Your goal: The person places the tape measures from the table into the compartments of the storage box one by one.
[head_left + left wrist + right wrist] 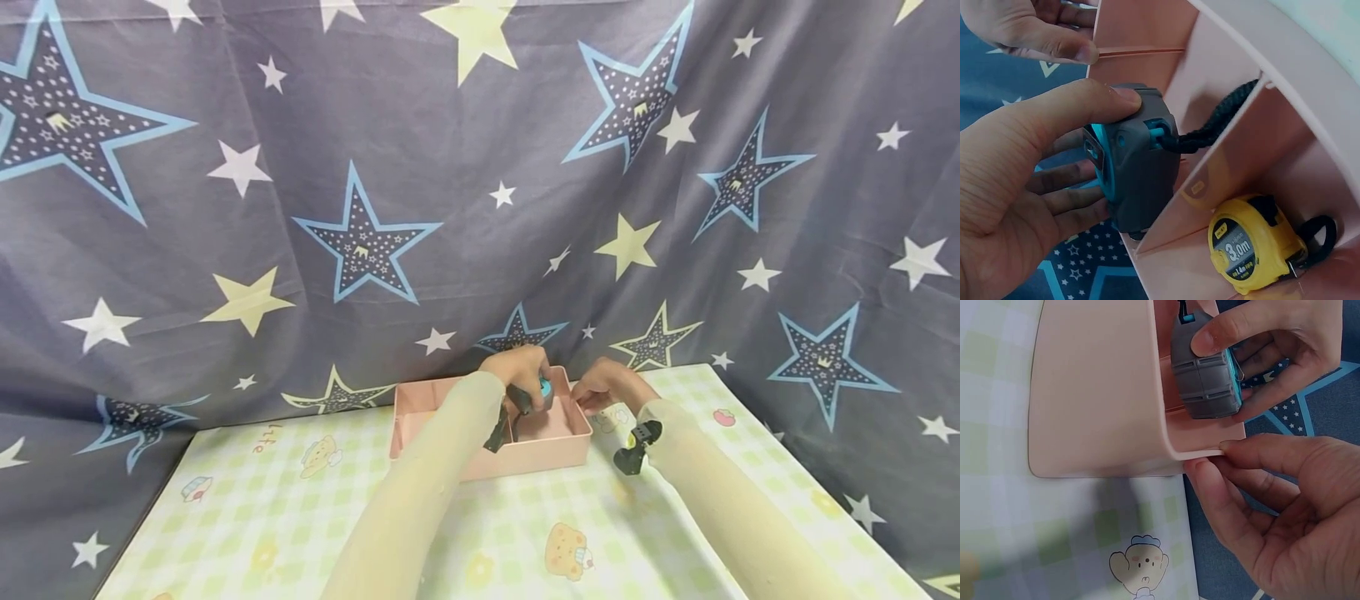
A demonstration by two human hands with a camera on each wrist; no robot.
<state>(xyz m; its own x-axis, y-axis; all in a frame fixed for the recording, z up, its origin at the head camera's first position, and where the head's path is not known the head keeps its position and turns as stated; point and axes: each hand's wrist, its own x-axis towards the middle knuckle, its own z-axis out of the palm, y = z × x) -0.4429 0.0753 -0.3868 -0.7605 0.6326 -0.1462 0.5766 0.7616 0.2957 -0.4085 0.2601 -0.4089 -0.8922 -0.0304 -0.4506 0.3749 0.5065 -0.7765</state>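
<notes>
My left hand [1029, 150] grips a grey and blue tape measure [1144, 156], thumb on one side and fingers on the other. A black wrist strap [1216, 119] trails from it toward a divider of the pink box [551, 454]. In the head view the tape measure is over the box's right compartment. A yellow tape measure [1244, 244] marked 3.0m lies in another compartment, beyond the divider. With thumb and index finger, my right hand [1279, 512] pinches the rim at the box's right end.
The box stands at the back of a table [292, 508] with a green checked cloth. Directly behind it hangs a dark star-patterned curtain [420, 167]. Cartoon prints, such as a bear [566, 550], mark the cloth.
</notes>
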